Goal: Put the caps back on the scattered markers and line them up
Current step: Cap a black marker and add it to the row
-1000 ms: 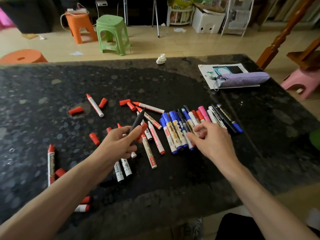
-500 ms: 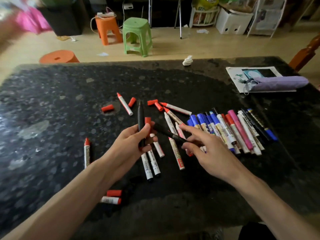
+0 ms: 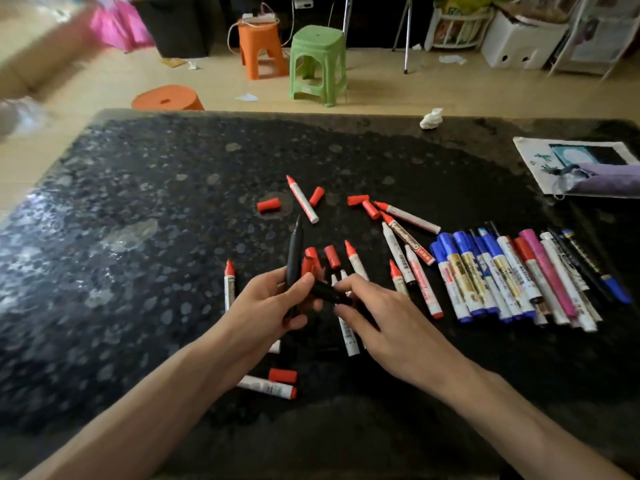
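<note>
Currently, a black marker [image 3: 295, 251] is being gripped upright in the left hand [image 3: 266, 306], with the fingers curled round its lower barrel and the thumb pressed against it. A shorter black piece [image 3: 329, 294] is being pinched between the thumb and fingertips of the right hand [image 3: 384, 320], and its far end is being held close to the left thumb. Whether it is a cap or a second barrel cannot be told.

Both hands are being held to the left of the row of capped markers [image 3: 502, 275], where blue, red, pink and black ones are being kept side by side on the dark speckled tabletop [image 3: 156, 237]. Left of that row, uncapped red markers [image 3: 302, 199] and loose red caps [image 3: 268, 205] are being left scattered, some under the hands. Beyond the row, near the far edge, a crumpled paper wad [image 3: 432, 118] is being left lying, and to the row's far right a purple pouch [image 3: 606, 180] is being supported on a printed sheet. On the floor past the tabletop, a green stool [image 3: 317, 64] and an orange stool [image 3: 259, 46] are being kept side by side.
</note>
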Demonstrator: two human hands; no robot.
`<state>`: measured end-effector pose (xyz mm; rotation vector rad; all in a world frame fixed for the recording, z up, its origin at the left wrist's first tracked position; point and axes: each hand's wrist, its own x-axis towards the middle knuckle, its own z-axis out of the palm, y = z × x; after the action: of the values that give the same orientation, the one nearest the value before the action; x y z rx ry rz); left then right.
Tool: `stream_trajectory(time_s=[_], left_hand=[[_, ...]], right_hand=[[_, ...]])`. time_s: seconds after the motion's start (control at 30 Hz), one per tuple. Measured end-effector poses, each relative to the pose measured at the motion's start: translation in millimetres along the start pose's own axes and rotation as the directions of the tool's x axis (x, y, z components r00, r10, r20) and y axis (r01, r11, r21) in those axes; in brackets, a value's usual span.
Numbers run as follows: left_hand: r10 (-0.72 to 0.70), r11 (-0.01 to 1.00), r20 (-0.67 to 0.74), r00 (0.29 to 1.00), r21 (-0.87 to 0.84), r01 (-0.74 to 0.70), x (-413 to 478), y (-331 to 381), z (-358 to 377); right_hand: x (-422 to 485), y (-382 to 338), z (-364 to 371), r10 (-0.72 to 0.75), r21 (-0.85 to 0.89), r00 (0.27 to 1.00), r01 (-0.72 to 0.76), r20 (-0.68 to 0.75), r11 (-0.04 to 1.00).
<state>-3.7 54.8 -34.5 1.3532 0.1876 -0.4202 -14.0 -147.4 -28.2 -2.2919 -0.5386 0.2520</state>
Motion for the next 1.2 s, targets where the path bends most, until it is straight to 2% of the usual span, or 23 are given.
stream_trajectory(time_s=[0.13, 0.33, 0.47, 0.63, 0.77, 0.83, 0.93, 1.07, 1.2], left_hand=[[0.009, 0.999, -0.086, 0.996, -0.036, -0.013, -0.5, 4.3, -15.2], [-0.012, 0.998, -0.199, 0.980, -0.062, 0.000, -3.6, 4.0, -37.6], [-0.031, 0.998, -0.201, 0.979, -0.053, 0.021, -4.2, 2.5, -40.7], [-0.017, 0.999, -0.193, 0.981, -0.050, 0.007, -2.8, 7.2, -38.4], [-0.013, 1.000, -0.167, 0.986, -0.014, 0.011, -3.6, 7.9, -36.9], [-0.006, 0.999, -0.147, 0.989, 0.046, 0.013, -4.7, 7.6, -36.8], [0.002, 0.993, -0.110, 0.994, 0.118, 0.011, -6.0, 7.8, -36.2], [0.033, 0.975, -0.067, 0.997, 0.223, -0.017, -7.6, 10.6, -36.5], [0.038, 0.957, -0.033, 0.999, 0.290, -0.027, -8.5, 15.0, -37.3]], right_hand=[[9.3, -10.5, 8.1, 0.023, -0.031, 0.998, -0.025, -0.051, 0.999], [18.7, -13.5, 21.3, 0.076, -0.320, 0.997, -0.083, -0.032, 0.944], [21.8, -13.3, 24.1, 0.110, -0.397, 0.993, -0.116, -0.040, 0.910], [26.2, -14.9, 26.6, 0.054, -0.502, 0.993, -0.100, -0.104, 0.859], [25.7, -10.6, 25.6, 0.093, -0.571, 0.991, -0.130, -0.093, 0.810], [23.9, -10.9, 21.1, 0.104, -0.540, 0.986, -0.157, -0.127, 0.827], [23.1, -6.9, 10.0, 0.121, -0.374, 0.984, -0.161, -0.127, 0.913], [21.8, 1.0, -8.4, -0.001, -0.204, 0.992, -0.025, -0.129, 0.979], [20.1, 4.0, -18.0, -0.065, -0.209, 0.988, 0.034, -0.143, 0.977]])
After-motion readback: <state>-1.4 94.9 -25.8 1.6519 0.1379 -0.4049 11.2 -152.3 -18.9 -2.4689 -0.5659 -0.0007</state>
